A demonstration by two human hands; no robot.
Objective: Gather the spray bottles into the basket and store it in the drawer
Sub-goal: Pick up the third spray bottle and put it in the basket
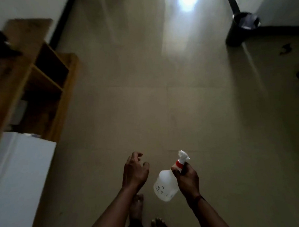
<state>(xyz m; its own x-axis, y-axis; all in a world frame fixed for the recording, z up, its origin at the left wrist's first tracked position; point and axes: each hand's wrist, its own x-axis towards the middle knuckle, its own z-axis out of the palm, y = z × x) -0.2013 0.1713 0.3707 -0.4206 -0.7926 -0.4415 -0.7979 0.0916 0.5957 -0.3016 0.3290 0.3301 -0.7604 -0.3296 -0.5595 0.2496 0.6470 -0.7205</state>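
Leftmost stands a wooden shelf unit [46, 93]; then the left hand [135, 170], fingers loosely curled and empty, beside the right hand [187, 178] gripping a white spray bottle [165, 186] by its neck above the tiled floor [162, 104]

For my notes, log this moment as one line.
right hand: holds spray bottle by neck | left hand: empty, open | basket: unseen
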